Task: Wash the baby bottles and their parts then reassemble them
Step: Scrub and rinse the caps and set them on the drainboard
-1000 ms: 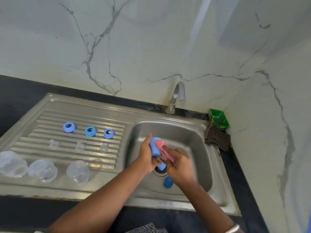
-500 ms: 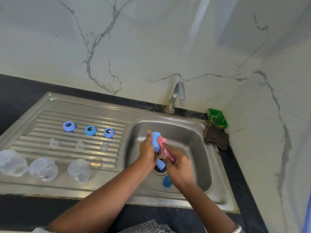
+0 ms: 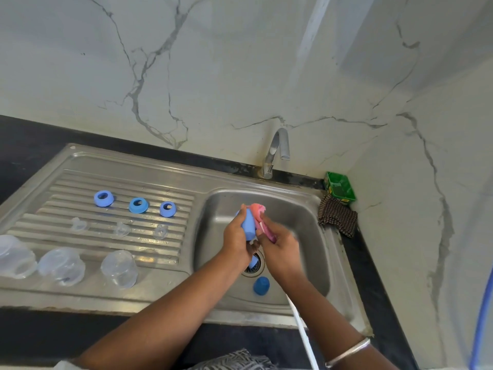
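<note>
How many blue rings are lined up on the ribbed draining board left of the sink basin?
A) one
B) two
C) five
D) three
D: three blue rings sit in a row on the draining board: one at the left, one in the middle, one at the right, all apart from each other.

Leftmost clear bottle (image 3: 12,256) cut by left edge; cap on drain (image 3: 253,263) half hidden behind left hand (image 3: 236,239).
</note>
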The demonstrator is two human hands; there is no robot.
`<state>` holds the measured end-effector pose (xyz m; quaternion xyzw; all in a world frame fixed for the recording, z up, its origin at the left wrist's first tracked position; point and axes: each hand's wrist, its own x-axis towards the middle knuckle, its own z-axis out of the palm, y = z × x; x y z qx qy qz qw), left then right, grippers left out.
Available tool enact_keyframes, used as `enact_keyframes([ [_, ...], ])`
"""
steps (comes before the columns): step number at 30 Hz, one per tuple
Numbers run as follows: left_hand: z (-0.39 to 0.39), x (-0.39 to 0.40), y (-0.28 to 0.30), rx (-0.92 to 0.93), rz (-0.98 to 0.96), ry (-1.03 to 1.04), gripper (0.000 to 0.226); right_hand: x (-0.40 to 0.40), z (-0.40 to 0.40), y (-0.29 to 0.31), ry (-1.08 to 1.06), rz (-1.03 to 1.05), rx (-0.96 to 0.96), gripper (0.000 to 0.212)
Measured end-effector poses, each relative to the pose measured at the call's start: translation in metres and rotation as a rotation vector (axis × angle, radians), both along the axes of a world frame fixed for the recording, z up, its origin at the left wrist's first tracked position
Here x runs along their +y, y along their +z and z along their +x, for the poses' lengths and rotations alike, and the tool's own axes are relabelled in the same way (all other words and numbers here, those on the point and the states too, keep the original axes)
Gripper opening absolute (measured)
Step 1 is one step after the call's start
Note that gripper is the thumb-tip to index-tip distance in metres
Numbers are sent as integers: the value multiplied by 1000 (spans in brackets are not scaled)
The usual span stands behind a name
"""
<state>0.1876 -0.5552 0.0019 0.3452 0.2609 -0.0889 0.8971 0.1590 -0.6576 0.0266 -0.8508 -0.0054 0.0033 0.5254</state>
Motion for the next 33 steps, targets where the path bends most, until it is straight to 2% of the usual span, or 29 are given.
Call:
enact_keyframes([
  [5, 11, 1, -7, 14, 4, 53, 45, 4, -18, 1, 23, 69, -46, 44],
  [11, 7, 0, -4, 50, -57, -12, 50, -3, -21, -8, 72, -76, -229, 58],
  [16, 1, -6, -2, -52, -41, -32, 41, -2, 2, 1, 14, -49, -171, 45],
  [21, 6, -8, 1, 68, 20, 40, 59, -4, -4, 1, -74, 29, -17, 43],
  [24, 10, -5, -3, 71, -46, 14, 58, -3, -22, -7, -52, 87, -54, 42],
  [29, 7, -2, -8, 7, 2, -110, 37, -6, -27, -17, -24, 98, -84, 49],
  [33, 7, -1, -9, -28, 8, -79, 47, -3, -10, -6, 19, 58, -99, 50],
])
